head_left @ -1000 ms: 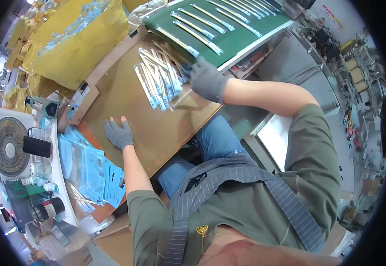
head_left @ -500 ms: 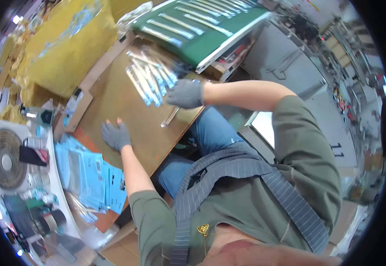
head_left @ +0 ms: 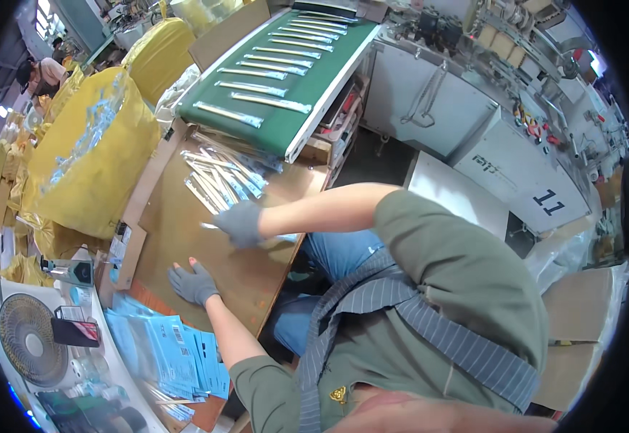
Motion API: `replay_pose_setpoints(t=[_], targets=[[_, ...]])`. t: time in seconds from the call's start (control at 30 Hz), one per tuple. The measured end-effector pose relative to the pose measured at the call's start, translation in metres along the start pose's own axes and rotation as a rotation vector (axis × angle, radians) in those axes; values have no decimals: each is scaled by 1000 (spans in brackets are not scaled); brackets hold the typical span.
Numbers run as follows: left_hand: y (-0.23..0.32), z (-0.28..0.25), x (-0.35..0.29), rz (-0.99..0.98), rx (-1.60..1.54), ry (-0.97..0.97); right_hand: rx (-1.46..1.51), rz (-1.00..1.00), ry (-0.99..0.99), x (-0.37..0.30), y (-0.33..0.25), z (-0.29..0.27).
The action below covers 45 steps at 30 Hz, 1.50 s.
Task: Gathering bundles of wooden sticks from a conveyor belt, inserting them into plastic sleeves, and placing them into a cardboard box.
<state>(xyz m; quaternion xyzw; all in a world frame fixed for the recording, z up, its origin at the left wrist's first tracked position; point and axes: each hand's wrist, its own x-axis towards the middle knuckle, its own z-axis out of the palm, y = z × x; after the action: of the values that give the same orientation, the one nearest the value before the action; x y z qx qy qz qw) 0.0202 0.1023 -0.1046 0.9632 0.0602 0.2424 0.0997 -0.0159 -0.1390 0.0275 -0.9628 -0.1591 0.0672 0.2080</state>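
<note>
Seen from above, a person in grey work gloves sits at a brown cardboard-covered table [head_left: 184,238]. Their right hand [head_left: 240,224] lies near the middle of the table, fingers curled down over a long, thin clear-wrapped packet [head_left: 210,226], one end of which pokes out toward the left edge. Whether the fingers pinch the packet or only press on it cannot be told. Their left hand [head_left: 193,283] rests flat near the table's near edge, fingers spread, holding nothing.

Just beyond the right hand, toward the far edge, a loose pile of the same slim packets [head_left: 220,177] fans out. Past the far edge a green conveyor belt [head_left: 285,130] carries more packets in spaced rows. Blue printed sleeves [head_left: 177,353] are stacked off the near left corner, beside a small fan [head_left: 29,346]. A large yellow bag [head_left: 83,159] stands past the left edge.

To do this well, it seems best to slide one packet clear of the pile, keep it flat, and steady the surface with the free hand so neighbours do not drag along.
</note>
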Motion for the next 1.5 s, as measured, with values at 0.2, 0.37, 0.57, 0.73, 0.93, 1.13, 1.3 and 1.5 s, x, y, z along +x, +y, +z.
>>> replay_pose_setpoints(t=[0.2,0.37,0.57,0.73,0.93,1.13,1.3,1.5], targets=[[5,-4,0,12,9,-18,43,190,296,85,44,-9],[10,-12,0,31,-31,-57,186,385,192,112,131,-10],[16,-9,5,116,-117,-59,66,466,356,107,89,24],[11,-2,11,152,-154,-56,426,367,324,110,46,38],[8,-1,12,157,-163,-84,505,80,478,-11,68,42],[0,0,14,121,-160,-157,29,-170,620,-94,105,81],[19,-12,18,127,-195,-219,54,-214,615,-93,108,80],[-1,5,20,165,-141,-157,93,-215,658,-90,108,86]])
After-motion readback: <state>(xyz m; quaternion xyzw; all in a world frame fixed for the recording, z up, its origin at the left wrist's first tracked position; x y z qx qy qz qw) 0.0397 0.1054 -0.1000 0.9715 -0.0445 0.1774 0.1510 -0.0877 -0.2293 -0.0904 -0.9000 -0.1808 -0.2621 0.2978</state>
